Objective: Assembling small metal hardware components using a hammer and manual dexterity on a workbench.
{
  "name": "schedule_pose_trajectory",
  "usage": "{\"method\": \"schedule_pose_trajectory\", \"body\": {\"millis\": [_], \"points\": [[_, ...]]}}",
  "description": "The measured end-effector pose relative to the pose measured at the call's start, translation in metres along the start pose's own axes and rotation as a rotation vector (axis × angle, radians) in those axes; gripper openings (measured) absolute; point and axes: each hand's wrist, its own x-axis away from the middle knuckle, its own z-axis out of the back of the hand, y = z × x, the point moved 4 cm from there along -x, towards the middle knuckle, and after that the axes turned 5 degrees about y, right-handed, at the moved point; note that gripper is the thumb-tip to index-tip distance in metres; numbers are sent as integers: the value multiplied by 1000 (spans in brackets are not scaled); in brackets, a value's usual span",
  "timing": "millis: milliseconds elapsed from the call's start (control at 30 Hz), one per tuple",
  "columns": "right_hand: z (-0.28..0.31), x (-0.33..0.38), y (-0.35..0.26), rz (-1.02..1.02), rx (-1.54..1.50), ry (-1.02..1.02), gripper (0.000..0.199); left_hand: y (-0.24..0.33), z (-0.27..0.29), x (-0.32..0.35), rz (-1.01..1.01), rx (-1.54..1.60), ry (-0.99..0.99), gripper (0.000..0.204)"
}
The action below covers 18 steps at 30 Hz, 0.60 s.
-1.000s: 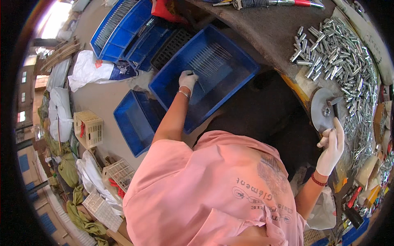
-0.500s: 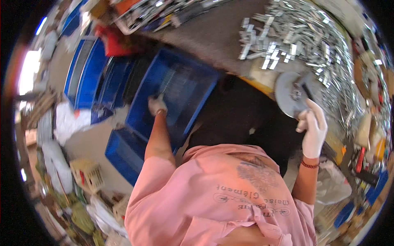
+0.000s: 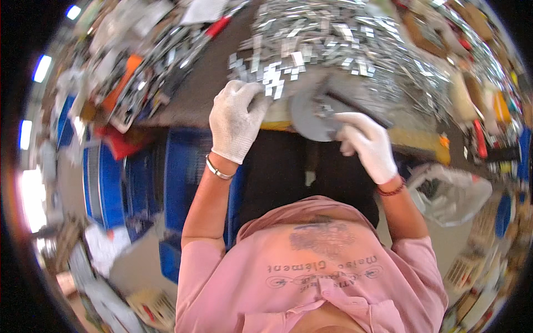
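Both my hands wear white knit gloves. My left hand (image 3: pixel 237 119) reaches over the bench edge and its fingers curl at the near rim of a big heap of small shiny metal pieces (image 3: pixel 333 39); whether it holds one I cannot tell. My right hand (image 3: pixel 363 141) rests on a round grey metal disc (image 3: pixel 305 114) at the bench's front edge, fingers around a dark part on the disc. The two hands are about a hand's width apart.
A dark workbench (image 3: pixel 205 83) runs across the top, crowded with tools, one with a red handle (image 3: pixel 217 26). Blue plastic crates (image 3: pixel 183 172) stand on the floor at my lower left. A clear plastic bag (image 3: pixel 452 191) lies at my right.
My left hand has come up out of the blue crate to the metal heap on the bench. My head has swung toward the bench. My right hand stays at the disc.
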Motion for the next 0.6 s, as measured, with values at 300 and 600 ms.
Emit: {"method": "schedule_pose_trajectory", "body": {"millis": [300, 600], "points": [[72, -10, -27, 540, 710, 339, 14, 8, -61, -37, 33, -214, -307, 41], [168, -81, 14, 290, 1500, 617, 10, 18, -56, -29, 285, -99, -465, 49]]}}
